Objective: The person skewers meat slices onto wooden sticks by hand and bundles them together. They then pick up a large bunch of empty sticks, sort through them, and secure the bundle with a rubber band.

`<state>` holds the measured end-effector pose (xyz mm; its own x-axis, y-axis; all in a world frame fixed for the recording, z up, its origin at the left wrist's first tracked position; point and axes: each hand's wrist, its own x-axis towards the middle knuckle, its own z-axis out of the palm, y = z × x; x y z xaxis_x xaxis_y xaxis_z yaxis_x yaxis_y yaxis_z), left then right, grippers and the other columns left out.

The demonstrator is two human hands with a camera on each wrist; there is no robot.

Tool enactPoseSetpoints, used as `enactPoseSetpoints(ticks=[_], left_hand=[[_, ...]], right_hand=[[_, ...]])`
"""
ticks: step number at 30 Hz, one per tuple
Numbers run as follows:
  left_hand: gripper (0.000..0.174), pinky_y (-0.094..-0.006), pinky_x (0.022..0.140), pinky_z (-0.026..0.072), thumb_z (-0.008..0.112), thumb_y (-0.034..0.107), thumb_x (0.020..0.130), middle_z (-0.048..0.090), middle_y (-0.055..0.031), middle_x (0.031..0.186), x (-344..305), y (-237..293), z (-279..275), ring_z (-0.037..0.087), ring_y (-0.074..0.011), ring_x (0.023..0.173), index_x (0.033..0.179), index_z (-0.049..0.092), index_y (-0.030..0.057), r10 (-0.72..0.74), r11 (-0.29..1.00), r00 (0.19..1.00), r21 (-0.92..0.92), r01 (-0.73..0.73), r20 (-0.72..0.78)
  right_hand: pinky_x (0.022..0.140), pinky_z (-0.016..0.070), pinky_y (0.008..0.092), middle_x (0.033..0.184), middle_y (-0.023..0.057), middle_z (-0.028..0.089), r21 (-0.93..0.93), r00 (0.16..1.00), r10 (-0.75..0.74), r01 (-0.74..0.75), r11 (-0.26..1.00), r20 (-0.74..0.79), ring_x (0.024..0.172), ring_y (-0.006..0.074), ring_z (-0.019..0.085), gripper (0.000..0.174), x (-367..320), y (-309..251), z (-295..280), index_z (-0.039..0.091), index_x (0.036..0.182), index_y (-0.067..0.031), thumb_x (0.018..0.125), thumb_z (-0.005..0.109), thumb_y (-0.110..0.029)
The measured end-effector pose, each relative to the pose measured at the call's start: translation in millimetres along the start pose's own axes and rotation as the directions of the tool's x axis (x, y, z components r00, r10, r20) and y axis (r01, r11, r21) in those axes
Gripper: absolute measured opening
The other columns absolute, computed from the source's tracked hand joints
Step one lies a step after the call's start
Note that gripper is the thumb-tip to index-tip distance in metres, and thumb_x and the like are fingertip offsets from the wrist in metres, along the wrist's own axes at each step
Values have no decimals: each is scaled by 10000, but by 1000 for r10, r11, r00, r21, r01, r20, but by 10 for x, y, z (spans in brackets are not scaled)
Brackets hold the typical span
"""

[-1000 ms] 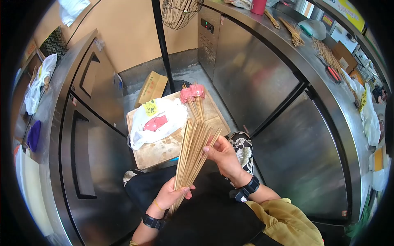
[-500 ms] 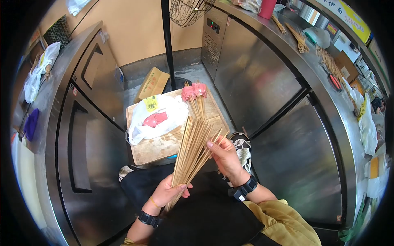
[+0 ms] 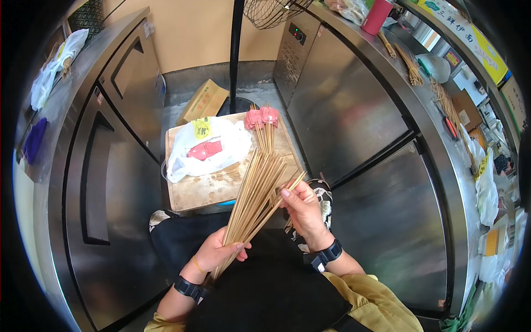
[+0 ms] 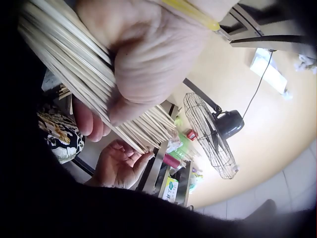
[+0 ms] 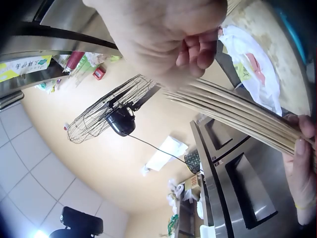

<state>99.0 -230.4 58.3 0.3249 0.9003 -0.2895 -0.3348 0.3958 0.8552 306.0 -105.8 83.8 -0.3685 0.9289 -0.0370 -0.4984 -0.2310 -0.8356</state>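
My left hand (image 3: 213,253) grips a thick bundle of thin wooden skewers (image 3: 249,191) near its lower end, thumb across the front. Upward from that hand the skewers fan out. At the bundle's right side, my right hand (image 3: 305,213) pinches a few skewers between thumb and fingertips, their tips poking past the fingers. In the left wrist view the bundle (image 4: 69,59) runs under the left palm. The right wrist view shows its upper ends (image 5: 213,101) close to the right hand, whose fingertips are partly hidden there.
Ahead stands a wooden board (image 3: 193,196) bearing a white plastic bag (image 3: 232,145) with a pink piece (image 3: 204,150) on it and skewers with pink pieces (image 3: 261,117). Steel cabinets (image 3: 354,88) flank both sides. A fan stand (image 3: 234,55) and cardboard box (image 3: 203,102) are behind.
The head view has shifted, and both hands sit slightly more to the left in it. The right hand keeps working at the bundle's right side, with fewer skewers apparent at its fingertips.
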Motion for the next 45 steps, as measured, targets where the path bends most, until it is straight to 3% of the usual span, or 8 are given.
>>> enactPoseSetpoints(ticks=[12,24,27,33,35,37,40,45], left_hand=[[276,-279,682,526,570,124,899,598,-78,937,-6,-19,2,596,-122,744,1135,469,23,2,1000,1000,-5,-2,-17],[255,-259,674,522,544,73,899,599,-75,928,10,-14,25,588,-107,720,1136,466,22,-16,999,998,47,19,-65],[262,-248,664,518,543,65,896,598,-73,922,-3,5,28,584,-99,712,1143,464,24,-24,998,998,49,27,-56],[269,-242,644,509,543,61,895,595,-67,913,-45,-41,-27,577,-91,706,1149,462,25,-12,998,995,65,19,-97],[258,-241,653,509,535,63,901,593,-64,924,-81,20,-29,571,-87,711,1147,464,25,9,999,994,47,-4,-106],[256,-241,659,510,530,63,905,593,-62,930,-101,43,-67,570,-87,715,1148,464,24,46,998,989,42,-41,-140],[266,-246,662,511,527,60,905,594,-63,934,-125,27,-165,575,-92,722,1159,460,22,108,994,972,48,-100,-207],[279,-255,670,520,526,50,900,599,-66,936,-108,125,-71,586,-96,736,1169,461,16,147,989,966,60,-137,-211]], right_hand=[[642,436,218,861,44,660,-14,995,60,-61,998,-85,683,78,546,51,16,-57,23,629,877,-53,835,645,-77],[603,438,205,750,13,612,-355,992,-56,11,935,-117,628,68,532,47,-17,-119,89,598,808,-55,851,614,-45],[595,434,204,727,0,601,-39,986,64,-71,997,-153,618,67,523,71,91,-93,-53,590,805,-73,825,638,-24],[671,503,240,917,99,624,229,919,-333,378,897,-211,714,106,542,38,501,-883,-221,556,856,-21,858,591,-33],[551,464,213,872,96,611,333,858,-403,499,800,-318,610,85,500,66,523,-1296,-509,540,883,-10,897,547,-74],[427,363,192,778,69,566,399,816,-561,565,722,-142,489,64,396,151,418,-1605,-917,513,857,-19,939,496,-146],[375,255,185,669,17,469,242,770,-570,634,734,-288,440,53,306,235,343,-1682,-835,475,779,-51,959,471,-202],[417,294,142,774,-28,570,-191,997,-64,56,980,-37,503,-1,414,212,379,-570,140,574,1065,-70,874,618,-151]])
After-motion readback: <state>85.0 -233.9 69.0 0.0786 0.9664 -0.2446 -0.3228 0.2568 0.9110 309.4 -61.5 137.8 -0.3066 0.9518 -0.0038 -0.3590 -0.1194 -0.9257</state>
